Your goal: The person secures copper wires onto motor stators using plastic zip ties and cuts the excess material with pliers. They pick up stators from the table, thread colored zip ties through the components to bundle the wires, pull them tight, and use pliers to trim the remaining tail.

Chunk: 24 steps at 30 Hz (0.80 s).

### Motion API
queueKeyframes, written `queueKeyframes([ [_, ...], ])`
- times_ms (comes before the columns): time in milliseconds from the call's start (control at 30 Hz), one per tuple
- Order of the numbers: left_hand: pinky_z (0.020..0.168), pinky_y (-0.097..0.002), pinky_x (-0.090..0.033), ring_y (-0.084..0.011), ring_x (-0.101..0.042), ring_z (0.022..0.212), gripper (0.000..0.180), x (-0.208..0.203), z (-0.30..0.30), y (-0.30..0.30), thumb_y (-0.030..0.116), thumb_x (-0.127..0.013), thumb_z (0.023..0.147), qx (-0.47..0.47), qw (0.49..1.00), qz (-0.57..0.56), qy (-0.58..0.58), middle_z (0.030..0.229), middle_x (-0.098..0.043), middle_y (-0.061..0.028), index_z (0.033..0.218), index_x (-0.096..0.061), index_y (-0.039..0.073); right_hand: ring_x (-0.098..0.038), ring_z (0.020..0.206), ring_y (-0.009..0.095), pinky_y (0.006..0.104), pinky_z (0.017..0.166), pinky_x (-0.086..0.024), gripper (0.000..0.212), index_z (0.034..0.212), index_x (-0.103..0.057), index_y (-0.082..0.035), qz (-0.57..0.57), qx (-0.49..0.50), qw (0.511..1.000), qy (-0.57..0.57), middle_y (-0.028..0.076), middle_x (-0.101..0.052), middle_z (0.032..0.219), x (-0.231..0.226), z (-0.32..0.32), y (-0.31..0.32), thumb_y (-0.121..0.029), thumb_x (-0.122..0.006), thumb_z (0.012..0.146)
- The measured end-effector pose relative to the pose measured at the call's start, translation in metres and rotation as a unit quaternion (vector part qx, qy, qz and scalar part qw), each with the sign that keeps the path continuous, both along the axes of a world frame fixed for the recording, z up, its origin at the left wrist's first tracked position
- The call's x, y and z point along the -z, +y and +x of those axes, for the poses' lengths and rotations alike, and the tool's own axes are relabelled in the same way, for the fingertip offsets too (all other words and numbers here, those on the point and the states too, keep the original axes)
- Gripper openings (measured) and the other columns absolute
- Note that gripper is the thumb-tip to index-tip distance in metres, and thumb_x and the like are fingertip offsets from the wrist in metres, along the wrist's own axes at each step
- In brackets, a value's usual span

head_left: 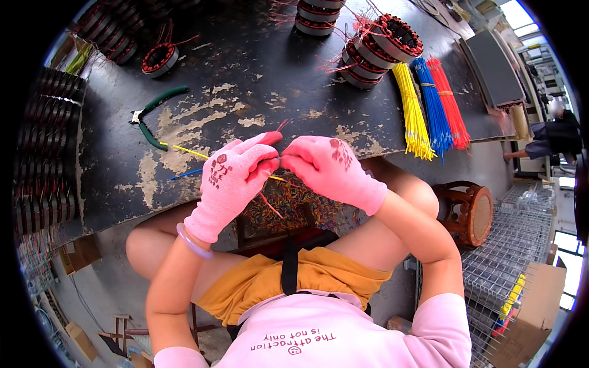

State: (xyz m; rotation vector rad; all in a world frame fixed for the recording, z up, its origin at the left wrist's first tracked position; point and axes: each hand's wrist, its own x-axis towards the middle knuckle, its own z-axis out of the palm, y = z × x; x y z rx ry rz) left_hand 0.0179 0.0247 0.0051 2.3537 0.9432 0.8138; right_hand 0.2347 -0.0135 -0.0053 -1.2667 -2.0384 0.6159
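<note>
Both my hands wear pink gloves and meet just past the table's near edge. My left hand is closed around a yellow wire and a blue wire, whose free ends stick out to the left over the table. A red wire hangs below its fingers. My right hand pinches thin wire ends against the left fingertips; the fingers hide the exact point of contact. Left of the hands lie green-handled pliers, their handles spread.
Bundles of yellow wires, blue wires and red wires lie at the right. Behind them stand stacked motor stators; a single stator sits far left. Wire scraps fill a container below the edge. A wooden stool stands right.
</note>
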Motion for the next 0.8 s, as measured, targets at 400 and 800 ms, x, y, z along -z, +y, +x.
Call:
queueKeyframes([
  [400, 0.08, -0.0378, -0.054, -0.0305, -0.067, 0.086, 0.016, -0.001, -0.002, -0.003, 0.006, -0.071, 0.084, 0.005, 0.999, -0.031, 0.018, 0.127, -0.072, -0.0087, 0.1, -0.067, 0.007, -0.064, 0.073, 0.018, 0.0305, 0.064, -0.049, 0.021, 0.096, -0.067, -0.008, 0.188, 0.061, 0.963, -0.184, 0.003, -0.065, 0.081, -0.005, -0.004, -0.009, -0.025, -0.076, 0.088],
  [800, 0.076, -0.0375, -0.055, -0.0276, -0.068, 0.085, 0.012, 0.001, -0.001, -0.002, 0.012, -0.073, 0.085, -0.002, 1.0, 0.005, 0.008, 0.122, -0.074, -0.0034, 0.096, -0.069, 0.009, -0.066, 0.086, 0.025, 0.039, 0.07, -0.052, 0.024, 0.102, -0.066, -0.013, 0.081, 0.043, 0.981, -0.169, 0.005, -0.063, 0.091, -0.015, 0.005, -0.004, -0.032, -0.073, 0.088],
])
